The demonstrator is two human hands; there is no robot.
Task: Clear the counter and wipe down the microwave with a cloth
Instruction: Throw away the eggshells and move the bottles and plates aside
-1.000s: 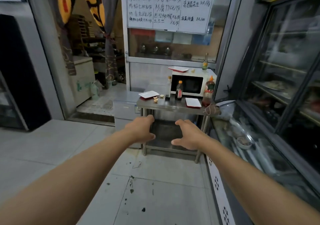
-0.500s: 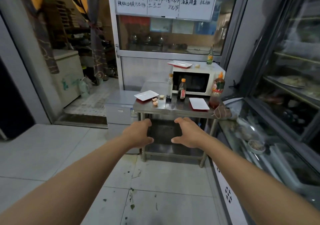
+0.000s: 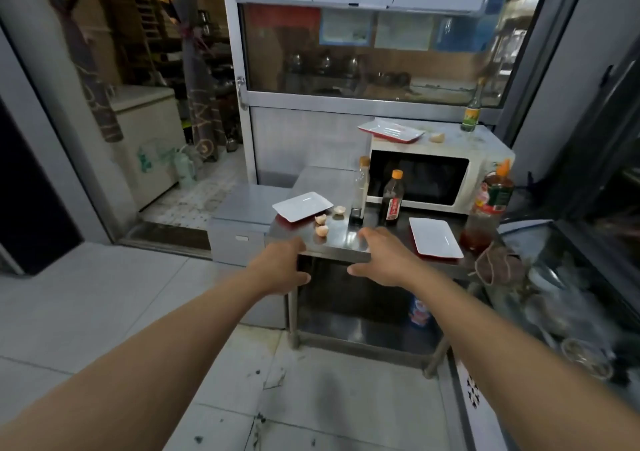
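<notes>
Steel counter (image 3: 341,242) bears the microwave (image 3: 440,173), long axis left-right, door facing the camera.

Before you stands a steel counter table (image 3: 346,242) bearing a white microwave (image 3: 485,163), two white rectangular plates (image 3: 301,206) (image 3: 434,237), three bottles (image 3: 391,201), what look like eggshell pieces (image 3: 321,230), and a brown cloth (image 3: 498,267) at its right edge.

Pale tiled floor (image 3: 104,312), glass partition (image 3: 363,52), dim light.
</notes>
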